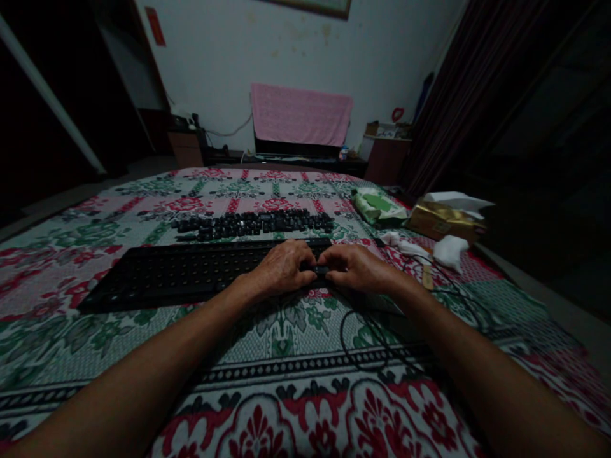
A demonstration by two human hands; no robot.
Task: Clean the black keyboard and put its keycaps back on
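A black keyboard (191, 275) lies flat on the patterned cloth, most of its keycaps off and small pale studs showing in rows. My left hand (284, 266) rests over its right part, thumb and fingers closed. From the right, my right hand (356, 267) meets it, also pinching. Between the fingertips of both hands is a small black piece that looks like a keycap (321, 270), partly hidden and dim. Behind the keyboard, loose black keycaps (258, 222) are spread in a long heap.
At right are a green wipes pack (377, 207), a gold tissue box (443, 219), crumpled white tissue (450, 252) and a small tan piece (427, 277). A black cable (346, 337) loops near my right forearm. A pink towel (300, 114) hangs at the back.
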